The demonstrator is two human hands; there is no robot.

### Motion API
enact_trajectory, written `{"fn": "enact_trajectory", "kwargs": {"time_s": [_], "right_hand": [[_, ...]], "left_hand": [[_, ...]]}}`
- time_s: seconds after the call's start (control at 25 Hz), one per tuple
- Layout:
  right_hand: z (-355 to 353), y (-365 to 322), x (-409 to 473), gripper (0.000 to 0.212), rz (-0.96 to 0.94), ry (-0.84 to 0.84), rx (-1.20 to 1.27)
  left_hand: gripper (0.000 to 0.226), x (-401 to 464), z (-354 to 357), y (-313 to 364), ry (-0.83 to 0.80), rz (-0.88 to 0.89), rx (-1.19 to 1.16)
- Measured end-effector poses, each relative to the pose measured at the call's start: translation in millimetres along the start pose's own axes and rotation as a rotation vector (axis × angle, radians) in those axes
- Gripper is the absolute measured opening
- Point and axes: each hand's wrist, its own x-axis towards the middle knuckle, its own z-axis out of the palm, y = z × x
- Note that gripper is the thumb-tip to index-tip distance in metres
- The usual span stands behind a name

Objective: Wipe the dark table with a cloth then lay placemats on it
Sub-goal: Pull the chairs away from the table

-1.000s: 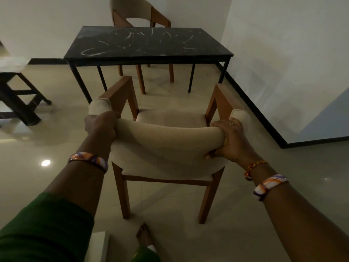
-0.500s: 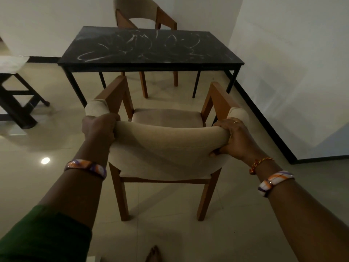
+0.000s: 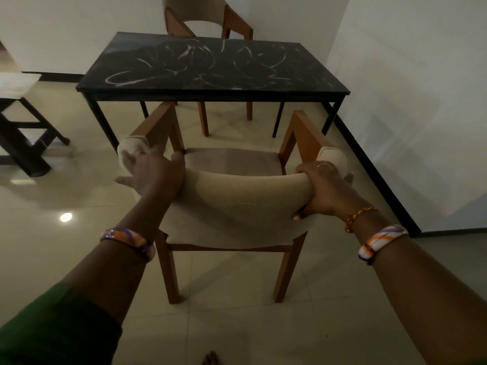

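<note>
The pale tiled floor (image 3: 52, 246) spreads wide to my left and lies open near me, while on the right a white wall (image 3: 421, 114) with a dark skirting strip runs from the far corner toward me, closing that side. The dark table (image 3: 210, 67) stands ahead in the far middle, its black top veined with pale swirls, its right end close to that wall and its left end facing open floor. Between me and the table stands a chair (image 3: 232, 204) with a beige padded back and brown wooden arms, the fronts of its arms reaching just to the table's near edge. It blocks my direct way to the near edge. A second chair (image 3: 205, 19) sits at the table's far side, against the back wall. At the far left stands another table (image 3: 18, 122) with a light top and a dark crossed base, well apart from the rest.

My right hand (image 3: 324, 191) is clamped on the chair's back near its right end, fingers over the top, thumb underneath. My left hand (image 3: 155, 175) lies at the back's left end with fingers spread and blurred; whether it grips, I cannot tell. Striped bangles circle both wrists.
</note>
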Motion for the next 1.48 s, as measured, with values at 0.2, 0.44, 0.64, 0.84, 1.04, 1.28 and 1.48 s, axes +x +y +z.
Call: {"fn": "enact_trajectory", "kwargs": {"time_s": [0.2, 0.44, 0.64, 0.84, 1.04, 1.28, 1.48], "right_hand": [[-2, -4, -2, 0.094, 0.006, -0.033, -0.066], [6, -29, -8, 0.088, -0.191, 0.041, -0.066], [23, -41, -1, 0.095, -0.275, 0.433, 0.1], [30, -39, 2, 0.073, -0.256, 0.56, 0.163], [31, -29, -6, 0.065, -0.297, 0.596, 0.192], [33, -12, -2, 0.062, -0.383, 0.684, 0.14], [40, -7, 10, 0.057, -0.402, 0.8, 0.145]], "left_hand": [[0.042, -31, 0, 0, -0.084, 0.439, 0.088], [0.064, -50, -16, 10, -0.268, 0.677, 0.266], [0.066, -49, -20, 9, -0.314, 0.708, 0.347], [0.064, -64, -13, 14, -0.189, 0.667, 0.288], [0.065, -73, -9, 7, -0.158, 0.717, 0.262], [0.085, -70, -12, 3, -0.124, 0.827, 0.366], [0.105, -58, -5, 4, -0.062, 0.916, 0.418]]}}
